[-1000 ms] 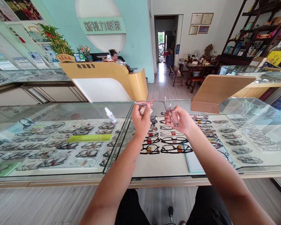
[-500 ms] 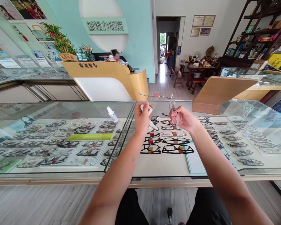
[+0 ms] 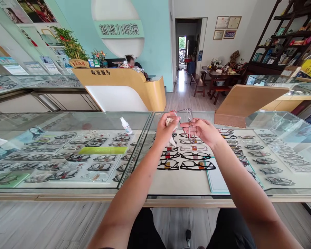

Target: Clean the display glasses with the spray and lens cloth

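- The right hand [image 3: 202, 131] is closed around the front of a thin-rimmed pair of glasses [image 3: 189, 121], held above the glass counter [image 3: 67, 119].
- The left hand [image 3: 165, 130] is at nine o'clock of the right hand and close to it, its fingers pinched shut on a small white cloth [image 3: 170, 121] pressed to the glasses' temple arm.
- A small white spray bottle [image 3: 126, 126] stands on the counter at nine o'clock of the left hand, well apart.
- Rows of display frames [image 3: 186, 165] lie under the glass beneath both hands.

Bright, even daylight fills the shop; the far doorway [image 3: 182, 42] is blown out white. Soft glare sheets the glass desk [image 3: 67, 119] top. Straight lines bow toward the frame's edges.
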Available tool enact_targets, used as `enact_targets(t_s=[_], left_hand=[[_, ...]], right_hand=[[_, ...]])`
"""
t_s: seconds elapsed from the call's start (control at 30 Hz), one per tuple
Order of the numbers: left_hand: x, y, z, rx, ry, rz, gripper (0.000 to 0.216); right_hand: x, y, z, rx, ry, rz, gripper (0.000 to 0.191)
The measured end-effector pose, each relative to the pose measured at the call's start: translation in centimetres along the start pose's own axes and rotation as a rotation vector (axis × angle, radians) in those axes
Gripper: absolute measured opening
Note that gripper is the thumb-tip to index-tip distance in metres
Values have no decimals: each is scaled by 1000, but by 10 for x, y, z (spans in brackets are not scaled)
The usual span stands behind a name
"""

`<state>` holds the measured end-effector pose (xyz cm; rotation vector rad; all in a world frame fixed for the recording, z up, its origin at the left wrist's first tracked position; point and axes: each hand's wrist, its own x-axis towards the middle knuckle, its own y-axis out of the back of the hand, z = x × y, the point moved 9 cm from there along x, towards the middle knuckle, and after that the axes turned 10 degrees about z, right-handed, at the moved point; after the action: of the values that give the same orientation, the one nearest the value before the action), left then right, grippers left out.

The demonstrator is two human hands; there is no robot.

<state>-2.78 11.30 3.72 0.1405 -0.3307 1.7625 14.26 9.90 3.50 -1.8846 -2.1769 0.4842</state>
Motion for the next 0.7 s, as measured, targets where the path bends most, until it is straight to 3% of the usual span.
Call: enact_targets(t_s=[0.13,0.27,0.7], left_hand=[[1,0,-4,10,9,13,56],[3,4,-10,-31,48,43,51],[7,10,-20,-159,151,130,49]], right_hand=[[-2,-4,1,-16,13,-31,12],[-1,-4,-7,6,122,-21,11],[7,24,-39,367,248,22,21]])
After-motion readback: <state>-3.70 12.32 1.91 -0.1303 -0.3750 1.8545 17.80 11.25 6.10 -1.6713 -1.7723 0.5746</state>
